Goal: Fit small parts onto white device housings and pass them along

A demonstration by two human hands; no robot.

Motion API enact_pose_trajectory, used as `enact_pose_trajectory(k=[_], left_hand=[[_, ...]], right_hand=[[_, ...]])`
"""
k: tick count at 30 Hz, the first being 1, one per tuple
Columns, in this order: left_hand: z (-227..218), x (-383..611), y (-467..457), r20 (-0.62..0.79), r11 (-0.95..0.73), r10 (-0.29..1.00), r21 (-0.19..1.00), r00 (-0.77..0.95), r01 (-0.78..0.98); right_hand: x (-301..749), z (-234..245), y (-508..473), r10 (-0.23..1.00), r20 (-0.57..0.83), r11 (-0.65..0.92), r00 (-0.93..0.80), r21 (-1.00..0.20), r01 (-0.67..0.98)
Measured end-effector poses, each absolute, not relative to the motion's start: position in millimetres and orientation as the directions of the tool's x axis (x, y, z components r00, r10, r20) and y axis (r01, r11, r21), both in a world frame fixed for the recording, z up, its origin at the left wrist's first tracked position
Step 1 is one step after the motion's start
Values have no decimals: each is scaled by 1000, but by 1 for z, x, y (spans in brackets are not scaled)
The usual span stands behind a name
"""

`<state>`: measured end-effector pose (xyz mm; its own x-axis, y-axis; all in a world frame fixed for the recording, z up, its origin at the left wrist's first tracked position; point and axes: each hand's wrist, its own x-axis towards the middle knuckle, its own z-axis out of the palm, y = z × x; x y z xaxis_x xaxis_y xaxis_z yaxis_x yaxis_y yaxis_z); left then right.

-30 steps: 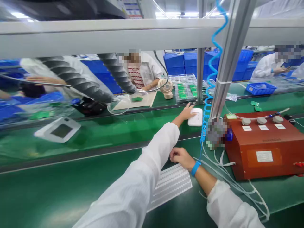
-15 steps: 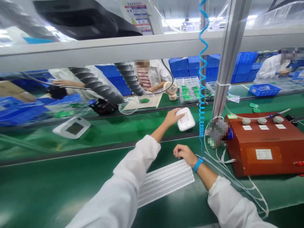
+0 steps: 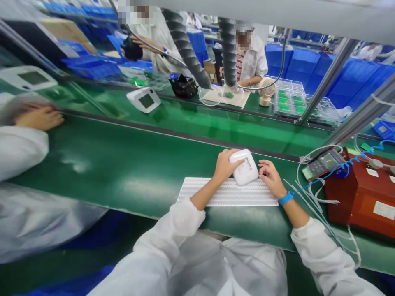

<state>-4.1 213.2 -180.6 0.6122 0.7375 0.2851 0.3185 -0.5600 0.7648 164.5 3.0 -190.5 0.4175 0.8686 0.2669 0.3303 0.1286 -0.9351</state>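
Note:
My left hand [image 3: 224, 166] is closed round the left side of a white plastic device [image 3: 246, 174] with rounded corners, thumb across its face. A small dark recess shows in that face, which is tilted up above the green bench. Just off the device's right edge is my right hand [image 3: 270, 176], wearing a blue wrist strap. Its fingers are loosely bent and apart, and I see nothing between them. Under both hands lies a white sheet [image 3: 197, 190] with rows of wavy grey strips, partly covered by the device and my left forearm.
On the right stand a reddish-brown box [image 3: 345, 201], a grey handheld meter [image 3: 325, 163] and loose clear tubes [image 3: 311, 193]. White devices with screens [image 3: 144, 100] sit on the green belt behind. A co-worker's hand [image 3: 40, 117] rests at left; other people work across the belt.
My view has swung left and down. My left hand has brought the white device from over the belt to above the sheet. My right hand has risen beside it, its fingers loosening.

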Motion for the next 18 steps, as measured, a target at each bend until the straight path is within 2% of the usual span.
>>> enact_pose_trajectory(k=[9,18], left_hand=[[-188,6,207,256,-526,756,786,603,325],[-182,5,204,251,-520,747,798,616,305]], right_hand=[[165,-187,1,894,161,-5,418,-929,369],[159,-177,0,883,164,-33,441,-913,406]])
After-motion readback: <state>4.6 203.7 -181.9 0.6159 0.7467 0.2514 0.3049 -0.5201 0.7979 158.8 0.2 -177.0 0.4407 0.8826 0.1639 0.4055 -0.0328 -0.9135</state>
